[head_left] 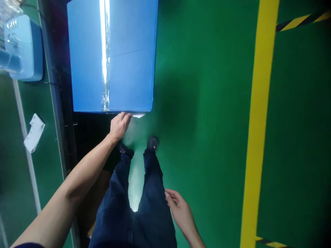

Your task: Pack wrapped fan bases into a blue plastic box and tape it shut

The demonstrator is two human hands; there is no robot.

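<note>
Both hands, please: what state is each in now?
Left hand: fingers curled at the edge of the blue box, by a white sheet; grip cannot be told.
Right hand: half open by the thigh, nothing visible held.

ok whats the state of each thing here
blue box: closed, taped down the middle
clear tape: stuck lengthwise, wrinkled at near end
white sheet: partly hidden at box's near edge
left hand: fingers at that edge, grip unclear
right hand: loosely curled, nothing visibly held
white cutout: lying on green worktop

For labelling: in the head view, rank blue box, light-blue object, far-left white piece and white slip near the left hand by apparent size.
Largest to smallest:
blue box
light-blue object
white piece
white slip (visible part)
</note>
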